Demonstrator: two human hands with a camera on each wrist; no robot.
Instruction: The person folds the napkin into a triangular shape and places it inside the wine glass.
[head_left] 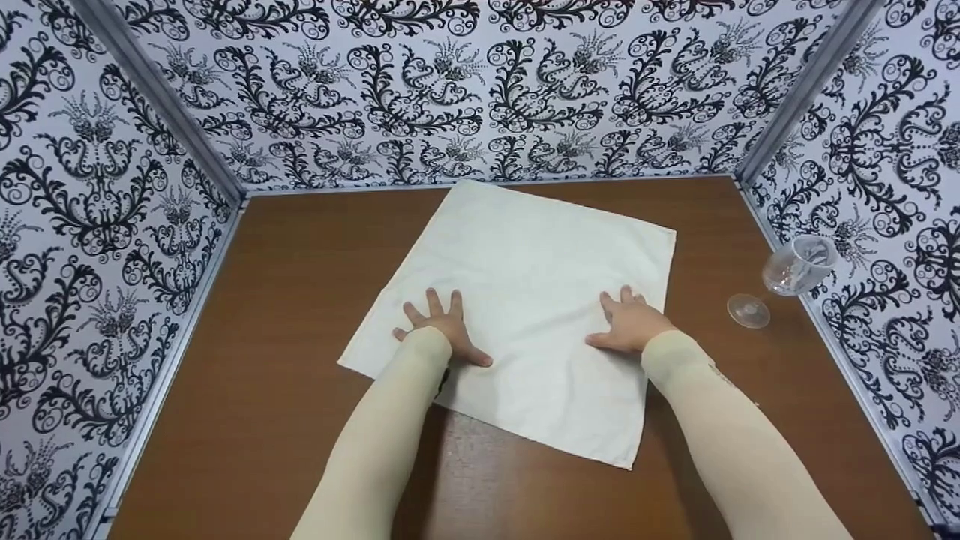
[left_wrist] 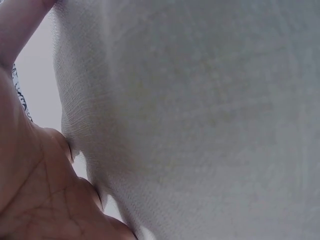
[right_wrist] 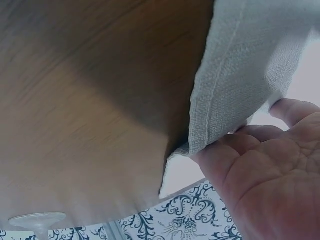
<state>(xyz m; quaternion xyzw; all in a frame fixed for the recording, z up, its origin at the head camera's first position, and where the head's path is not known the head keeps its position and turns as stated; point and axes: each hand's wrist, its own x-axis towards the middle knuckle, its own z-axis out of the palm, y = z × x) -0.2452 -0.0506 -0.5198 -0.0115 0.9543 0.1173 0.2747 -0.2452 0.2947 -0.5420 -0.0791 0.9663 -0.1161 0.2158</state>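
White cloth [head_left: 540, 255] lies spread out and skewed on the brown table [head_left: 315, 285], as the head view shows, one corner reaching the far edge by the patterned wall [head_left: 420, 90] and another pointing near and right. My left hand [head_left: 442, 328] rests on its left part with the fingers fanned apart, presumably so that the pressure spreads over more fabric. My right hand [head_left: 630, 324] rests close to the right edge, fingers loosely apart and clamped on nothing; the two hands are well apart, which I judge helps hold the cloth taut between them. Soft creases run beside the right one. A wine glass [head_left: 799, 266] stands upright on the right, clear of the cloth, a spot that leaves room for both arms.

From the left wrist, cloth fills most of the view, with my palm and fingers beside it; the fingertips are hidden, so I cannot tell how firmly they press.

From the right wrist, my fingers touch the cloth just beside its hem, likely to steady that border. Bare wood and the glass's foot show beyond.
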